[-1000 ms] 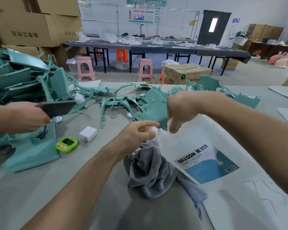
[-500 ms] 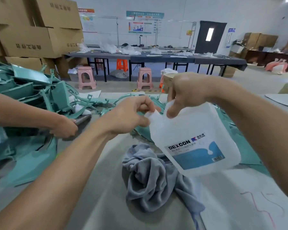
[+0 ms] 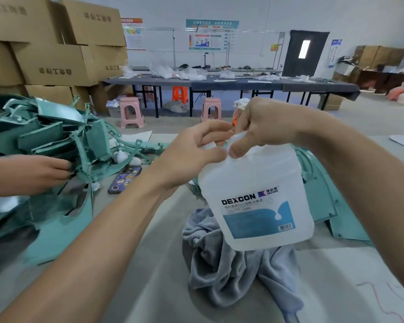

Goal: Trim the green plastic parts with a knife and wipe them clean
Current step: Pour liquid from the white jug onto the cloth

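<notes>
Left hand (image 3: 191, 157) and right hand (image 3: 268, 127) pinching jug (image 3: 254, 180) top, green parts (image 3: 44, 138) behind them.

We hold jug (image 3: 254, 206) at frame centre, just above cloth (image 3: 231, 276) lying on table (image 3: 149, 287). Left hand (image 3: 191, 155) at jug's neck, right hand (image 3: 266, 127) on jug's top, side by side. Parts pile (image 3: 44, 136) fills frame left; phone (image 3: 124, 179) lies between pile and jug. Another part (image 3: 320, 194) sits behind jug, right. Boxes (image 3: 56, 54) stacked upper left, behind pile.
</notes>
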### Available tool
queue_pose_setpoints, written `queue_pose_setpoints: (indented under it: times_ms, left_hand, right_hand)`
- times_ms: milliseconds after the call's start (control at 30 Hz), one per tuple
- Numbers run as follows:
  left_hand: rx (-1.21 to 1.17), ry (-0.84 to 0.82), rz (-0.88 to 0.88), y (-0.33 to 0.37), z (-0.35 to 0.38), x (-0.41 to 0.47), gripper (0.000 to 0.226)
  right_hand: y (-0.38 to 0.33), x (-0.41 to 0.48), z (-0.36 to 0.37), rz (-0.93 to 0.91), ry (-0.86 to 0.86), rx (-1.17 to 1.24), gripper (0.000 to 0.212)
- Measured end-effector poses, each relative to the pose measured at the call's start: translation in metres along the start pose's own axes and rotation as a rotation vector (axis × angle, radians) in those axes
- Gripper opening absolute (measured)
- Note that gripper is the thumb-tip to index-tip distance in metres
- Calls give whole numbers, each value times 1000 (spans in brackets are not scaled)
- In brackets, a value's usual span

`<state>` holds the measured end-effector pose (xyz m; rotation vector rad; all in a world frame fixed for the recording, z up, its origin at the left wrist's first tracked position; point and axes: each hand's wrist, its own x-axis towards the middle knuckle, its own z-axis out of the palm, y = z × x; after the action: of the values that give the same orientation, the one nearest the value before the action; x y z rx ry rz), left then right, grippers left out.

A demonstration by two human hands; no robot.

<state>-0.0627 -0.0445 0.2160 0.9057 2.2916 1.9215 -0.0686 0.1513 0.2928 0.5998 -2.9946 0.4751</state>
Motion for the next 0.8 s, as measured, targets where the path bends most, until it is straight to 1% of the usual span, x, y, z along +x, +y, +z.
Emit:
queue_pose_setpoints:
  times_ms: [100,200,300,333,400,433,533,600,700,767,800]
  left_hand:
    - [-94,43,15,-6,2,0,56]
    - [-167,97,-28,-21,5,-6,59]
    - [-181,1,-60,-39,14,-17,68]
    - [-206,-3,-72,-45,17,-20,73]
    - [-239,1,-73,-52,17,-23,79]
    - [-219,-31,-48,-54,18,-23,79]
    - [-60,-179,9,-50,25,-20,69]
    - [77,-178,12,-41,31,-14,53]
    - [279,-76,-17,-31,36,-7,29]
    - [364,71,-28,-25,44,-9,15]
    - [420,174,-11,-24,49,-12,16]
  right_hand:
    - [1,-3,-1,27,-37,30,34]
    - [9,-8,-4,58,-72,9,29]
    - [21,-14,-4,77,-70,-41,40]
    - [25,-17,-2,78,-85,-57,41]
    - [29,-24,1,77,-134,-52,32]
    - [31,-26,3,79,-164,-50,31]
    - [31,-29,8,85,-217,-85,30]
    - [29,-29,12,84,-225,-117,30]
    - [28,-32,15,83,-196,-148,29]
    - [25,-33,16,84,-169,-144,27]
    - [23,-34,17,83,-162,-140,27]
